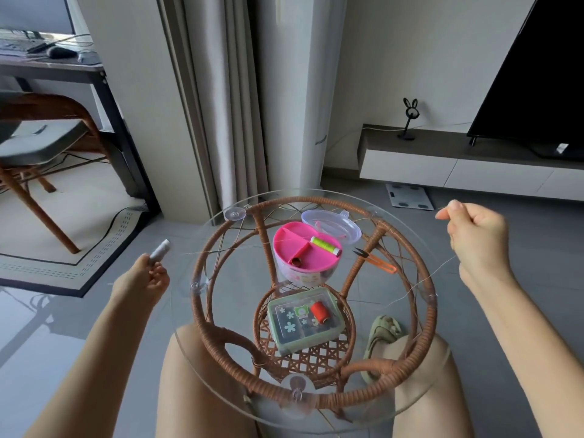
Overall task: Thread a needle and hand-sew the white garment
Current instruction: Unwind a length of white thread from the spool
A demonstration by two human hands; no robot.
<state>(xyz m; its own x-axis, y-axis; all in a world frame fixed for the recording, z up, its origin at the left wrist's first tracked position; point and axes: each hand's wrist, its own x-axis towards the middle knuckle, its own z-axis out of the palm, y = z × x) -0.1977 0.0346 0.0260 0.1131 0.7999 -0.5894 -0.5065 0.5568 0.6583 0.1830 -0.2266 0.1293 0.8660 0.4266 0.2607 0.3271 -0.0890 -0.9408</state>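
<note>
**A:** Which step is this?

**B:** Drawing a length of thread off the spool, I'd say. The left hand [142, 281] grips a pale spool [160, 250] out beside the glass table [240, 298], with its fingers curled round it. The right hand [477, 238] is raised well apart on the other side, thumb and forefinger pinching the thread end.

**A:** Can you see the thread itself?

**B:** Only in part. A fine thread [423, 279] trails down below the right hand, across the table's edge. The run back to the spool is too faint to follow.

**A:** And the needle and the white garment?

**B:** Neither shows. I can make out no needle in either hand, and the garment is out of view.

**A:** What comes next?

**B:** Probably cutting. The orange snips [377, 262] lie on the glass just beside the pink sewing box [303, 248], nearer the right hand. One hand must let go to take them without losing the drawn length. After that a needle has to be found.
</note>
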